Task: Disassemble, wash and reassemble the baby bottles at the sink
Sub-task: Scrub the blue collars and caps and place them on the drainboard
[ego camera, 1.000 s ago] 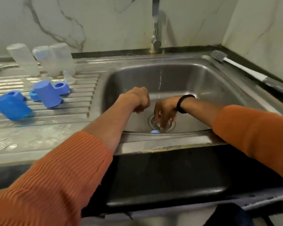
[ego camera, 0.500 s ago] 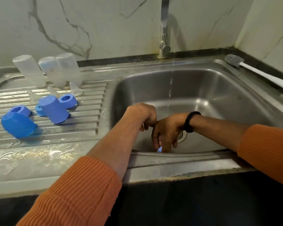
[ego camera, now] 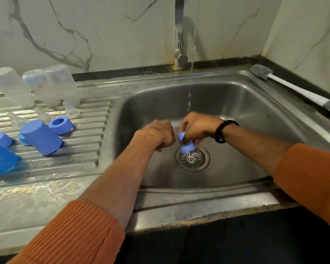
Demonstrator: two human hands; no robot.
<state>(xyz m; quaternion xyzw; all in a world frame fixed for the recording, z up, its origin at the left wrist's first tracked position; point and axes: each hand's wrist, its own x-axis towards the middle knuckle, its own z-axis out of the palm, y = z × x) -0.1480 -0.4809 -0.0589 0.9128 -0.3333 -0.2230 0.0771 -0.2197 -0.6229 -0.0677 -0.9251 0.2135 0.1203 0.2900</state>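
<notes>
Clearly the right hand (ego camera: pixel 197 128) does the work: its fingers are curled down and pinch a small blue bottle part (ego camera: pixel 186 144), probably a collar ring or cap, holding it just above the drain strainer (ego camera: pixel 192 159) in the middle of the sink (ego camera: pixel 255 103). The left hand (ego camera: pixel 156 135) hovers just beside it, curled into a loose fist; whether it holds anything small I cannot tell, since its fingers face away. The thin stream of water (ego camera: pixel 190 92) from the tap (ego camera: pixel 180 54) falls onto or just behind the right hand. To rinse well, I judge the part should be turned under the stream so that water runs through its inside and threads, with a firm pinch, as a wet piece could slip toward the drain. Out on the ribbed draining board (ego camera: pixel 84 141) lie the other pieces: three clear bottles (ego camera: pixel 36 86) upside down, clear teats (ego camera: pixel 71 110), blue caps (ego camera: pixel 40 137) and blue rings (ego camera: pixel 60 124). A bottle brush (ego camera: pixel 293 88) rests on the rim at right.
</notes>
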